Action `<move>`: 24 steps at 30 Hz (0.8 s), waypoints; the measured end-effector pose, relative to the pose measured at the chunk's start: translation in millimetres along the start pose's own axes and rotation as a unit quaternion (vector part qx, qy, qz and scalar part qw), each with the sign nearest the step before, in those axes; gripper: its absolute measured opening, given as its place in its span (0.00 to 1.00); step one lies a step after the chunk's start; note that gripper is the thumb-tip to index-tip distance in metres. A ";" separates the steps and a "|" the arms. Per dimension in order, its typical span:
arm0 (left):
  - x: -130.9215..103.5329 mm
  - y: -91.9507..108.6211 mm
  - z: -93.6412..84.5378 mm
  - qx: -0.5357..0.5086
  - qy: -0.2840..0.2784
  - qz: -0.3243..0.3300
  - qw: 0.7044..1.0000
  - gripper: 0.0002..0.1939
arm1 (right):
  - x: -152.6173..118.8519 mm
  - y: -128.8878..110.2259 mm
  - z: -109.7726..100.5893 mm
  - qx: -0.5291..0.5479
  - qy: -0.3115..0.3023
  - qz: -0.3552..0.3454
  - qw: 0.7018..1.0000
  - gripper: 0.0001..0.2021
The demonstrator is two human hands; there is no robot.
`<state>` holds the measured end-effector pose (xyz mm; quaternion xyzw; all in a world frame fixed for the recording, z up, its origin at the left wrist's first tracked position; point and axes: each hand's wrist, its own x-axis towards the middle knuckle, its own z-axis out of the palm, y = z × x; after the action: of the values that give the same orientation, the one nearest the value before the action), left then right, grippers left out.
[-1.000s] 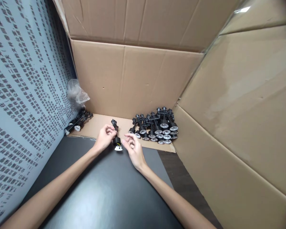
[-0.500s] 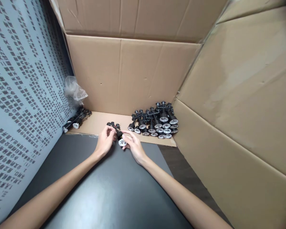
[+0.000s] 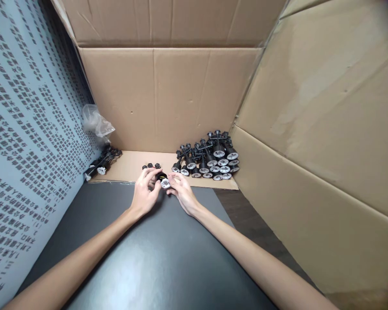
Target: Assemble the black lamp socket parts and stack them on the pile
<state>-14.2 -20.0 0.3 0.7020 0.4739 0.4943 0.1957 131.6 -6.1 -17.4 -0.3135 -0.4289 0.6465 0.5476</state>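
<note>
Both hands meet at the far edge of the black tabletop (image 3: pixel 155 258), just where it meets a flat cardboard sheet (image 3: pixel 132 165). The left hand (image 3: pixel 144 192) curls its fingers over a small black plastic part (image 3: pixel 161 178) with a white round end, gripping it from the left; the right hand (image 3: pixel 183 193) pinches the same part at its white end with thumb and forefinger, the other fingers loosely bent. The part sits between the two hands, low over the seam of table and cardboard — whether it touches the surface cannot be told. Its dark, knobbed far end (image 3: pixel 150 166) pokes out beyond the left fingers.

Just to the right, on the cardboard, lies a dense pile of like black parts (image 3: pixel 208 157) with white faces, close to the right hand but apart from it. At the left end of the sheet lies a smaller bunch of the same parts (image 3: pixel 101 162), with a crumpled clear plastic bag (image 3: pixel 95 122) above it. Cardboard walls (image 3: pixel 168 94) close in the back and right — a printed grey panel (image 3: pixel 22 129) stands along the left.
</note>
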 end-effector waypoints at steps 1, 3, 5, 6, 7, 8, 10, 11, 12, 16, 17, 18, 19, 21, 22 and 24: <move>0.1 -0.5 0.1 -0.003 0.005 0.000 1.000 0.18 | -0.8 -0.9 0.5 -0.003 0.004 0.000 1.000 0.24; 0.2 -1.2 0.2 -0.009 0.012 0.005 1.000 0.20 | -2.0 -2.1 1.1 -0.015 0.007 -0.001 1.000 0.24; 0.3 -1.5 0.1 -0.017 0.010 0.009 1.000 0.22 | -2.3 -2.3 1.2 -0.023 0.006 -0.008 1.000 0.21; 0.3 -1.6 0.0 -0.021 0.006 0.010 1.000 0.22 | -2.2 -2.2 1.1 -0.025 0.005 -0.013 1.000 0.19; 0.4 -1.7 -0.1 -0.025 0.001 0.012 1.000 0.23 | -2.0 -2.0 1.0 -0.027 0.005 -0.019 0.999 0.17; 0.3 -1.7 -0.2 -0.028 -0.005 0.014 1.000 0.23 | -1.7 -1.8 0.8 -0.029 0.007 -0.023 0.999 0.16; 0.3 -1.7 -0.5 -0.033 -0.016 0.017 0.999 0.23 | -1.1 -1.4 0.5 -0.032 0.015 -0.030 0.999 0.15; 0.3 -1.7 -0.7 -0.033 -0.021 0.018 0.999 0.23 | -0.9 -1.3 0.4 -0.033 0.020 -0.032 0.999 0.15; 0.3 -1.7 -0.9 -0.033 -0.024 0.020 0.999 0.23 | -0.8 -1.2 0.3 -0.033 0.024 -0.032 0.999 0.16; 0.4 -1.4 -1.8 -0.027 -0.031 0.021 0.999 0.22 | -0.5 -0.3 0.5 -0.031 0.039 -0.037 0.998 0.20; 0.5 -1.2 -2.0 -0.028 -0.032 0.019 0.999 0.22 | -0.4 0.1 0.6 -0.032 0.045 -0.038 0.998 0.20; 0.6 -1.0 -2.1 -0.029 -0.032 0.017 0.999 0.22 | -0.4 0.4 0.8 -0.033 0.052 -0.039 0.997 0.21; 0.7 -0.8 -2.2 -0.031 -0.033 0.015 0.999 0.22 | -0.3 0.6 1.0 -0.033 0.059 -0.038 0.997 0.21; 1.0 -0.3 -2.4 -0.030 -0.031 0.014 0.999 0.22 | -0.5 0.9 1.4 -0.033 0.067 -0.037 0.997 0.22; 1.1 0.1 -2.5 -0.029 -0.029 0.014 0.999 0.21 | -0.7 0.9 1.5 -0.034 0.068 -0.037 0.996 0.22; 1.3 1.0 -2.7 -0.025 -0.023 0.013 0.999 0.22 | -1.3 0.8 1.6 -0.039 0.065 -0.041 0.996 0.21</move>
<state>-16.1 -19.9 2.9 0.7141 0.4479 0.4921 0.2175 130.1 -7.7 -17.5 -0.3584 -0.4293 0.5848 0.5876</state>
